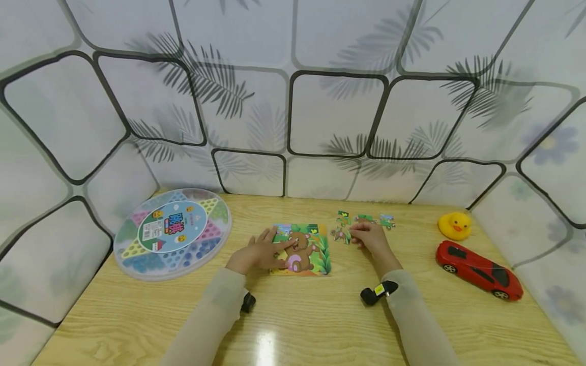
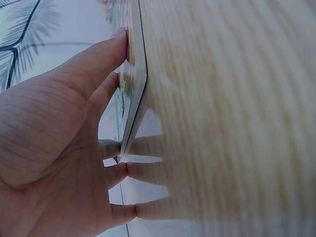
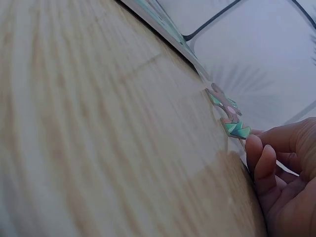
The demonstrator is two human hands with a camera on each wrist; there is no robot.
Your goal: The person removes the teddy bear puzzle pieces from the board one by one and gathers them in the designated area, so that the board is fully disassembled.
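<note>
A bear jigsaw puzzle (image 1: 302,256) lies flat on the table, its brown bear set against green leaves. On its left side rests my left hand (image 1: 261,252), thumb and fingers spread. In the left wrist view the thumb and index finger touch the puzzle board (image 2: 129,94), while other fingertips reach the table beside it. To the right of the board, my right hand (image 1: 373,241) pinches a puzzle piece (image 3: 237,129) by its edge between thumb and fingertips. That small piece (image 1: 340,234) shows green and a brown figure. Loose puzzle pieces (image 1: 386,220) lie around the right hand.
A round Chinese checkers box (image 1: 212,249) lies at the left. On the right are a yellow rubber duck (image 1: 455,225) and a red toy car (image 1: 478,269). A patterned cloth wall (image 1: 320,175) borders the wooden table (image 1: 311,320) at the back and sides.
</note>
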